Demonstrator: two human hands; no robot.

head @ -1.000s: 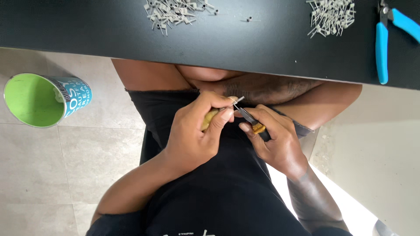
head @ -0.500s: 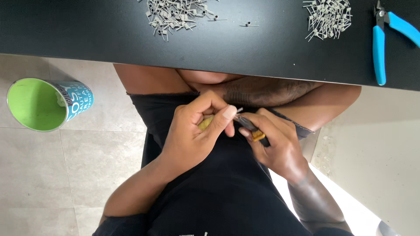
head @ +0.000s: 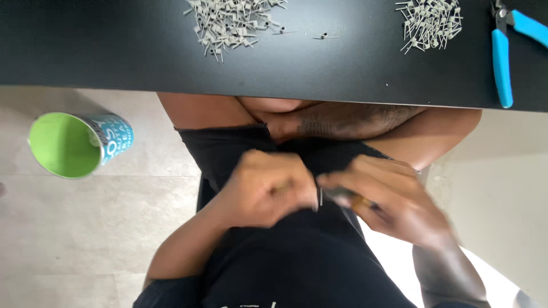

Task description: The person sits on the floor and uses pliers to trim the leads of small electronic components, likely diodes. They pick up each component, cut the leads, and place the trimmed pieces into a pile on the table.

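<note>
Both hands are held together over my lap, below the edge of the black table (head: 114,57). My left hand (head: 265,191) is curled shut around something yellowish that barely shows between the fingers. My right hand (head: 388,199) grips a small dark tool with a yellow-orange band (head: 357,201). A short thin metal piece (head: 320,197) stands between the two hands' fingertips. Both hands are blurred by motion.
On the table lie two heaps of small grey metal parts, one at centre left (head: 231,23) and one at right (head: 431,20), plus blue-handled pliers (head: 502,57) at the far right. A green-lined teal cup (head: 77,145) lies on the tiled floor at left.
Both hands have dropped lower toward my lap and now blur with motion. The thin metal piece, earlier tilted near the left fingertips, now stands upright between the hands.
</note>
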